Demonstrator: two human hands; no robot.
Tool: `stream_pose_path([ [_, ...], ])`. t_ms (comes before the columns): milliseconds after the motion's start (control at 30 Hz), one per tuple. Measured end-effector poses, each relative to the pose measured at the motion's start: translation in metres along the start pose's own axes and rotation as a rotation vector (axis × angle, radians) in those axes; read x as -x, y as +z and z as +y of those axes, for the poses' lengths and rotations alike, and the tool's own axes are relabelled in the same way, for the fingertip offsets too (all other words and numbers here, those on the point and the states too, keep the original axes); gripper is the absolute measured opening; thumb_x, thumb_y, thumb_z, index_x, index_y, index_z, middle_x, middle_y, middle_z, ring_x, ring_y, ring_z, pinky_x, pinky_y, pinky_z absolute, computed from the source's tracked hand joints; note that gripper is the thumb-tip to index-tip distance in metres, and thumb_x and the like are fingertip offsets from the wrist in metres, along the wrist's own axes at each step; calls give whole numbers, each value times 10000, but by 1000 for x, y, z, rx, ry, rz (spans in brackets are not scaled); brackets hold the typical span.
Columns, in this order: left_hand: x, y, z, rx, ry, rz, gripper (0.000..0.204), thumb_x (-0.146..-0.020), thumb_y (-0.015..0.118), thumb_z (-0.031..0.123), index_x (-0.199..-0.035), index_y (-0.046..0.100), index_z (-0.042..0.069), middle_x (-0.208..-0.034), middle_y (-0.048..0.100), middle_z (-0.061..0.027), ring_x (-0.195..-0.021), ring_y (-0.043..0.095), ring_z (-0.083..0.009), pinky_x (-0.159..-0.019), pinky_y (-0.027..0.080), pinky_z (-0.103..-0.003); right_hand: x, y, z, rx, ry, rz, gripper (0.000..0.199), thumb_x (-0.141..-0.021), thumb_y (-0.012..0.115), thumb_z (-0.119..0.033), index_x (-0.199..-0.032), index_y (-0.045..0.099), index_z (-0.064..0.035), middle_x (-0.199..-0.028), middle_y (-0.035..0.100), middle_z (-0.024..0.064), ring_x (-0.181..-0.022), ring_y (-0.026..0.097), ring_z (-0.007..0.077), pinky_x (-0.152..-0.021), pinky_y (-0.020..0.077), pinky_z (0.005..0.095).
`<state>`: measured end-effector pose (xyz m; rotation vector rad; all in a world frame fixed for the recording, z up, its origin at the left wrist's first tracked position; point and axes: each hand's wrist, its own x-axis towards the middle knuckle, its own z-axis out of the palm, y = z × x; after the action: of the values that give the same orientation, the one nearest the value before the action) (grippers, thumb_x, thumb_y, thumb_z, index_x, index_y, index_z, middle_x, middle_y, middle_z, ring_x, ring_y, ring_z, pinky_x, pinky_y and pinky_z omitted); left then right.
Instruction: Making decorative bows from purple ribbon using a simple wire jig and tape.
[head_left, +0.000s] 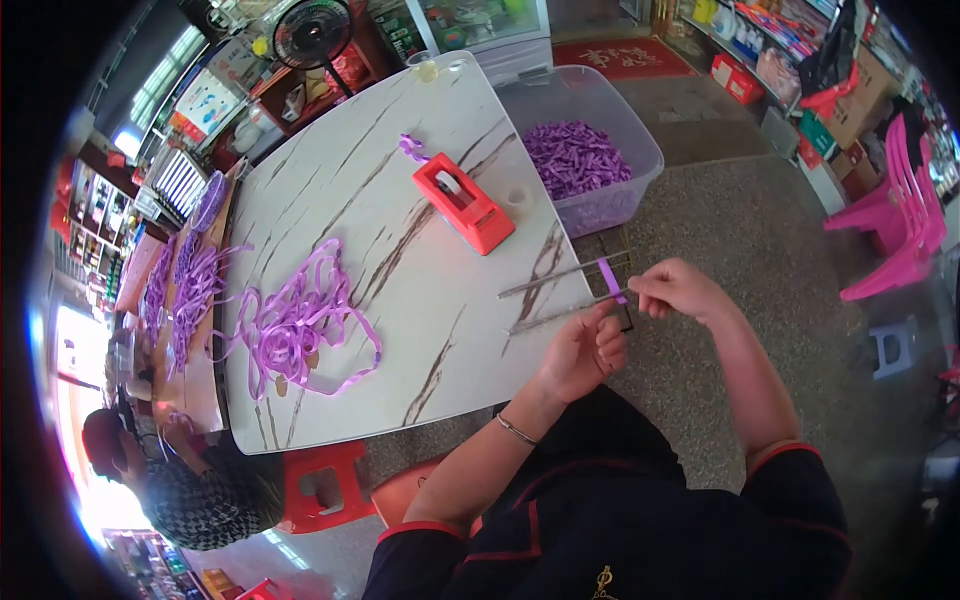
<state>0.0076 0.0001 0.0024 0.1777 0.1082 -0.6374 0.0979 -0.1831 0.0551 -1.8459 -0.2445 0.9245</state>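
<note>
Two thin metal rods [560, 274] stick out over the table's right edge, side by side. A short strip of purple ribbon [611, 280] spans them near their right ends. My left hand [585, 355] is closed just below the rods, its fingers curled and its fingertips at the ribbon's lower end. Beside the ribbon, on its right, my right hand [682, 292] is pinched closed. What lies between its fingertips is too small to make out. A loose heap of purple ribbon [300, 330] lies on the left part of the marbled table [400, 300].
A red tape dispenser [463, 203] stands on the table. Past the right edge sits a clear plastic bin [640, 150] holding many purple ribbon pieces [575, 160]. Pink chairs [890, 215] are at the right. At far left, a person [190, 490] sits by another ribbon-covered table.
</note>
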Motion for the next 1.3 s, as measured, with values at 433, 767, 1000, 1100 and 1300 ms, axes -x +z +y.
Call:
stream_pose_path([
  [433,2,-7,-3,39,3,-159,224,-815,490,132,-1021,404,145,-685,381,6,-641,399,-119,-596,367,-247,-163,52,-130,202,-279,93,269,-809,649,-286,-914,654,-39,-824,662,12,-601,476,42,-533,355,183],
  [767,1,-3,-2,10,-2,-115,226,-851,440,124,-1023,308,188,-659,404,14,-604,431,-111,-551,374,-237,-153,53,-155,7,-200,3,257,-763,693,-299,-860,642,-67,-793,650,-7,-519,376,-6,-433,240,177],
  [1000,3,-5,-2,-13,14,-130,154,-848,448,157,-998,417,150,-689,379,8,-641,411,-117,-596,371,-243,-114,64,-117,-53,-162,-73,211,-779,682,-275,-838,633,-79,-764,630,-9,-500,359,-9,-402,231,156],
  [1100,3,-6,-2,-23,17,-154,164,-847,456,172,-1009,446,147,-690,379,7,-648,407,-118,-602,368,-242,-113,71,-99,-85,-158,-4,200,-782,678,-259,-844,639,-73,-750,632,-12,-492,360,2,-420,267,162],
  [1300,2,-5,-3,-33,17,-147,216,-846,463,184,-1058,468,145,-688,380,8,-653,405,-118,-609,361,-242,-127,77,-81,137,-341,222,242,-780,675,-263,-788,658,-21,-711,653,8,-516,475,51,-471,351,221],
])
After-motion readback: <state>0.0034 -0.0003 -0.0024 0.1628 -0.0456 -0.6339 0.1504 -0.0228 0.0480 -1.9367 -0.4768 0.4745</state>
